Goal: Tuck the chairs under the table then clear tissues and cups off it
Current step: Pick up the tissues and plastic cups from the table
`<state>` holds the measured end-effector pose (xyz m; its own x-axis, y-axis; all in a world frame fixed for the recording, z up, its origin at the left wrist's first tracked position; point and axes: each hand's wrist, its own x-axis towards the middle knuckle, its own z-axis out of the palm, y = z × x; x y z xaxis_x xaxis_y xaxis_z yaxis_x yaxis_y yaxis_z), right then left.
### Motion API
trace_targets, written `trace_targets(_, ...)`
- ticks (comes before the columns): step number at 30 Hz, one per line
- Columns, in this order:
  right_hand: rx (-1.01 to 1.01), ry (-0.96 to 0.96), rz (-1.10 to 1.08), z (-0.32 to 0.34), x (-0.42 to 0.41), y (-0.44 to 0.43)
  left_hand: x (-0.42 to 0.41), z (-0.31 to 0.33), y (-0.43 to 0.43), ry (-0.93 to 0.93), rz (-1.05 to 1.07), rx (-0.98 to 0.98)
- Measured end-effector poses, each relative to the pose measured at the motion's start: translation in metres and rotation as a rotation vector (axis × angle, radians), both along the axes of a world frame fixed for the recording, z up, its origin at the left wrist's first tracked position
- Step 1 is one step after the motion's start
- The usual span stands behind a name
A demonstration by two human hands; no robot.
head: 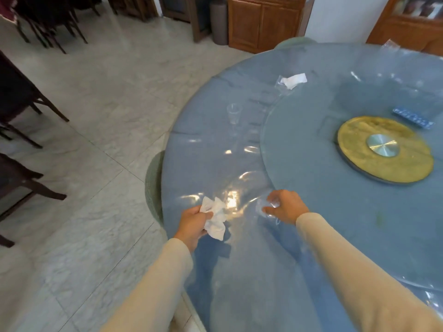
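A round table (pixel 335 236) under a blue cloth and clear plastic sheet fills the right side. My left hand (pixel 193 222) grips a crumpled white tissue (pixel 215 220) at the table's near left edge. My right hand (pixel 286 207) curls round a clear plastic cup (pixel 269 208) on the table. Another clear cup (pixel 233 113) stands upright farther along the left rim. A second white tissue (pixel 293 80) lies at the far side with a clear wrapper. A green chair back (pixel 153 185) sits tucked against the table's left edge; another chair (pixel 296 41) shows at the far edge.
A glass turntable with a gold disc (pixel 384 149) occupies the table's centre, a blue packet (pixel 413 117) behind it. Dark wooden chairs (pixel 21 97) line the left side on the pale tiled floor (pixel 107 104). Wooden cabinets (pixel 263 22) stand at the back.
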<state>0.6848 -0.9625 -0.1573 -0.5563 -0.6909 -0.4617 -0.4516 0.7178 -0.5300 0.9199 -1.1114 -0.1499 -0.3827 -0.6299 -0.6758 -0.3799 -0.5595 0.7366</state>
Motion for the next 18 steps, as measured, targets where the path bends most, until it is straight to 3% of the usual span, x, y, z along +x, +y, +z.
trace_targets(4, -0.130, -0.050, -0.140, 0.008, 0.018, -0.084, -0.004, 0.003, -0.074, 0.028, -0.040, -0.015)
trace_targets(9, -0.150, -0.094, -0.259, 0.009, 0.051, -0.186, 0.017, 0.019, -0.177, 0.049, -0.098, -0.042)
trace_targets(18, -0.317, -0.262, -0.619, 0.028, 0.052, -0.312, 0.001, 0.050, -0.331, 0.118, -0.209, -0.038)
